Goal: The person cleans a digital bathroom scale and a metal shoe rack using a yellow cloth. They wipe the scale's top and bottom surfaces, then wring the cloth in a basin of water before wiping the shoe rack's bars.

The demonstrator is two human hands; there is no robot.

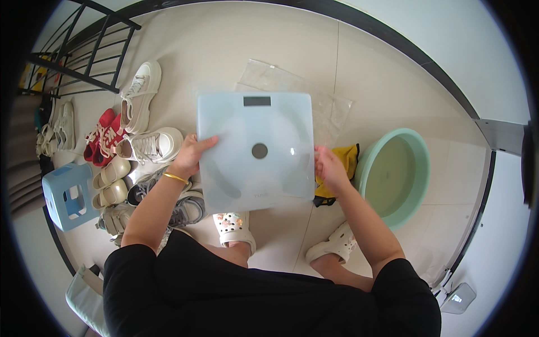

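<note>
In front of me I hold up a pale blue-white bathroom scale (257, 181), with a dark display window near its far edge and a round grey disc at its centre. My left hand (191, 153) grips its left edge, thumb on top. At the right edge are the curled fingers of my right hand (330, 166), slightly blurred. Beneath and beyond the scale, a clear plastic bag (332, 109) lies flat on the tiled floor. A yellow cloth with black trim (347, 158) lies just past my right hand, partly hidden by it.
A mint-green basin (421, 185) holding cloudy water stands at right. Several pairs of shoes (147, 145) crowd the left floor, beside a blue plastic stool (67, 198). A black metal rack (92, 50) stands at upper left. My feet wear white clogs (233, 227).
</note>
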